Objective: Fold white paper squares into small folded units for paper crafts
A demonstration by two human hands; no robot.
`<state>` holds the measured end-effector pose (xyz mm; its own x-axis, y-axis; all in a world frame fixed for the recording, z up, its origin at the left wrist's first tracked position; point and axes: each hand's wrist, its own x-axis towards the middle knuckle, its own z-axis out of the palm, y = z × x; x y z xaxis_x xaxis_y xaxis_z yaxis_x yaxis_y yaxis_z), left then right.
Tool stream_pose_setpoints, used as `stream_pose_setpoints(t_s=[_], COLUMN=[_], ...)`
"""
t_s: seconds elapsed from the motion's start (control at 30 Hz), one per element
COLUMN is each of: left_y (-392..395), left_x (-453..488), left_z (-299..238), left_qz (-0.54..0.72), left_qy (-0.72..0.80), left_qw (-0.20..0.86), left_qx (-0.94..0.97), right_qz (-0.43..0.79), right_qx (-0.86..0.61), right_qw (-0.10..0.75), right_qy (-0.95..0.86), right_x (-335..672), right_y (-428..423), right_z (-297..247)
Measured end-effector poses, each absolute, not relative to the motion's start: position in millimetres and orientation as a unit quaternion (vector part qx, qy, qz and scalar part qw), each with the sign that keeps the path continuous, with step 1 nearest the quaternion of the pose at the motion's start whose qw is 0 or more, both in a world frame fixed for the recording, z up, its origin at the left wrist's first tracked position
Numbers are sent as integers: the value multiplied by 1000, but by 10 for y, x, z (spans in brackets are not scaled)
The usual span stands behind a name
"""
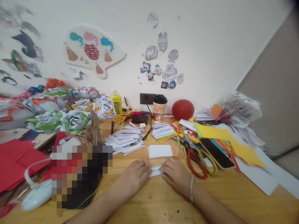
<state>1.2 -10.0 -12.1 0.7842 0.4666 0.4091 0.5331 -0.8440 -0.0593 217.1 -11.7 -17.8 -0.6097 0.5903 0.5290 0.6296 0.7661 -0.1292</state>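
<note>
A small strip of white paper (155, 171) lies on the wooden table, creased along its length. My left hand (137, 174) grips its left end, fingers together. At the right end, my right hand (174, 172) pinches the same paper; a bracelet circles that wrist. Just beyond the hands sits a stack of white paper rectangles (160, 151). Behind it to the left is a heap of folded white paper strips (127, 140). A pile of white, green and orange paper (163, 131) stands behind the stack.
Red-handled scissors (197, 165) and yellow-handled scissors lie right of my hand, beside a phone (217, 154). A lidded paper cup (159, 109), a red balloon (182, 109) and a yellow drink bottle (116, 104) stand by the wall. Paper flowers (77, 121) and red paper (18, 161) cover the left.
</note>
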Motion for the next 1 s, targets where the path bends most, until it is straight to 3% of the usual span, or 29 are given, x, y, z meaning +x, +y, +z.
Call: stream_pose_setpoints(t_s=[0.17, 0.27, 0.43, 0.57, 0.73, 0.87, 1.0], left_y=[-140, -147, -130, -123, -127, -144, -190], left_x=[87, 102, 82, 109, 174, 141, 0], left_z=[-107, -105, -93, -58, -5, -10, 52], left_qz=[-168, -141, -134, -137, -134, -122, -53], left_qy=[-351, -326, -326, -400, -506, -400, -319], left_qw=[9, 31, 56, 15, -18, -3, -83], left_qx=[-921, -934, -934, -906, -852, -908, -943], right_qz=[-122, -144, -39, 77, 67, -12, 9], right_qx=[-320, -319, -366, -453, -535, -447, -391], right_qw=[289, 266, 267, 275, 241, 225, 181], right_qy=[-894, -898, -890, -845, -807, -866, -902], right_x=[2154, 2141, 2130, 2135, 2120, 2094, 2182], right_y=[-100, -105, -126, -113, -66, -106, -202], right_z=[-218, -229, -217, -205, -238, -230, -118])
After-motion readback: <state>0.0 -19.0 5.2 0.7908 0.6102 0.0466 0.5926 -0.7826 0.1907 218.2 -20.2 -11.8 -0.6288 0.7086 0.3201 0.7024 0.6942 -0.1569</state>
